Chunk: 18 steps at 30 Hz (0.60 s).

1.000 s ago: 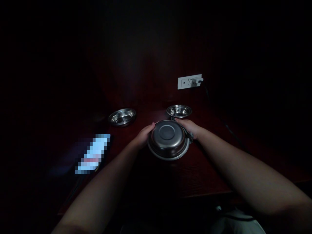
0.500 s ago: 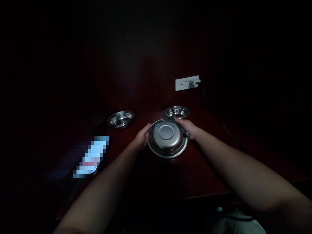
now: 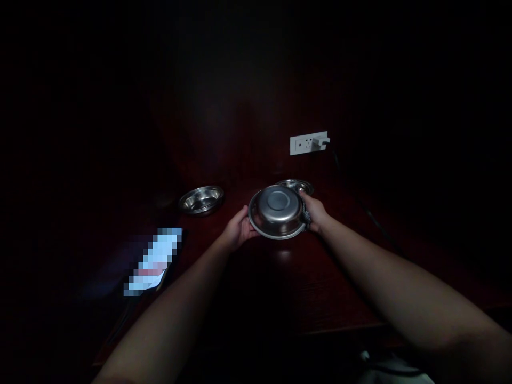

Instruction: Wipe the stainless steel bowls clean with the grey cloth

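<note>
An upside-down steel bowl is held above a dark red wooden table, its base facing me. My left hand grips its left rim from below. My right hand grips its right rim, with a dark cloth pinched against the bowl. A second steel bowl sits upright on the table to the left. A third steel bowl sits behind the held one, mostly hidden by it.
A lit phone screen lies on the table at the left. A white wall socket with a plug and a dark cable is on the back panel. The room is very dark.
Both hands have lifted the upside-down bowl and carried it a little away from me, so it now covers part of the far bowl.
</note>
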Tool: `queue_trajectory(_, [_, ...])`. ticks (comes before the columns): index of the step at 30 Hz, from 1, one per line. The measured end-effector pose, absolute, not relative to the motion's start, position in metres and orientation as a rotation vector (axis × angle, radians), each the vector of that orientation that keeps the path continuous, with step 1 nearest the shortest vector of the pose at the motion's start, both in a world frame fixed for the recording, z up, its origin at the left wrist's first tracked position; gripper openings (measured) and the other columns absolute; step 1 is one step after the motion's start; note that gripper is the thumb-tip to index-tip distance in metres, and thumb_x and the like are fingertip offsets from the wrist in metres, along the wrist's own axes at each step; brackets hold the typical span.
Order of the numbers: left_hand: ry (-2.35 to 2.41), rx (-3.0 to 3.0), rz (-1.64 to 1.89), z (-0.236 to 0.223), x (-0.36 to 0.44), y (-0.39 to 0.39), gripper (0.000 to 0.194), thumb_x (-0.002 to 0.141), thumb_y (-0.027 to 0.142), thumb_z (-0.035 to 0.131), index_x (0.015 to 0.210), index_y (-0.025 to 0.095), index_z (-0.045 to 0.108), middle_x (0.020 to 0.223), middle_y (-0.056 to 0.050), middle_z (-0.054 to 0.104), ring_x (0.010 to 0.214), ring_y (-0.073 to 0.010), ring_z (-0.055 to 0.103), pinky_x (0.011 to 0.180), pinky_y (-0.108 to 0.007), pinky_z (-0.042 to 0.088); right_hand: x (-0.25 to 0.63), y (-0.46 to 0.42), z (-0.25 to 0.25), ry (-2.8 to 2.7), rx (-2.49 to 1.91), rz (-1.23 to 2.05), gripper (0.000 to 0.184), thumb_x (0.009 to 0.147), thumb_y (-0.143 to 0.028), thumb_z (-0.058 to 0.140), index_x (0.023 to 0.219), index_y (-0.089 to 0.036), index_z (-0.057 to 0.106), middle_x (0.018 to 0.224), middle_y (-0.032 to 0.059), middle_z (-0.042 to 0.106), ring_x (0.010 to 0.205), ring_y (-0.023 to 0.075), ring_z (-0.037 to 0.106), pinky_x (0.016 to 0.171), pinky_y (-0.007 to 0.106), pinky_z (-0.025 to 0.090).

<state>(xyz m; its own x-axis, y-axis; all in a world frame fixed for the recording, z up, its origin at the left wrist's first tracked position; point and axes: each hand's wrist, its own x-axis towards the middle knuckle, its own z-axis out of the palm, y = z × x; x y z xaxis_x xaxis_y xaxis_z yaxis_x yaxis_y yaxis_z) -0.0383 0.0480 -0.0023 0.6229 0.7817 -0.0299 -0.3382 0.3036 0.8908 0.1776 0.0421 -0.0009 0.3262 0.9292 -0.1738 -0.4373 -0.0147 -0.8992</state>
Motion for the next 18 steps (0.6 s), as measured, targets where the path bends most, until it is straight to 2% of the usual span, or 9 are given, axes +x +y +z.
queue_trajectory(3, [0.524, 1.006, 0.781, -0.002, -0.039, 0.049, 0.044, 0.086, 0.047, 0.031, 0.104, 0.014, 0.054, 0.088, -0.012, 0.067, 0.076, -0.0197, 0.065, 0.067, -0.032, 0.05, 0.179, 0.047, -0.003, -0.465, -1.01, 1.154, 0.022, 0.079, -0.035, 0.056, 0.071, -0.015, 0.057, 0.054, 0.0004, 0.062, 0.049, 0.0123, 0.059, 0.052, 0.023, 0.051])
queue_trajectory(9, [0.465, 0.955, 0.726, -0.002, -0.036, 0.049, 0.051, 0.085, 0.049, 0.027, 0.107, 0.011, 0.053, 0.098, -0.017, 0.064, 0.086, -0.0236, 0.064, 0.075, -0.039, 0.048, 0.182, 0.053, -0.008, -0.429, -0.961, 1.083, 0.02, 0.079, -0.034, 0.055, 0.073, -0.015, 0.058, 0.058, -0.0006, 0.064, 0.052, 0.0114, 0.06, 0.056, 0.022, 0.05])
queue_trajectory(18, [0.439, 0.857, 0.757, -0.003, -0.029, 0.043, 0.047, 0.083, 0.05, 0.033, 0.104, 0.013, 0.054, 0.099, -0.014, 0.064, 0.089, -0.0245, 0.062, 0.079, -0.041, 0.047, 0.183, 0.057, -0.011, -0.495, -1.072, 1.038, 0.024, 0.08, -0.038, 0.054, 0.078, -0.014, 0.059, 0.064, 0.0019, 0.065, 0.06, 0.0135, 0.062, 0.059, 0.024, 0.051])
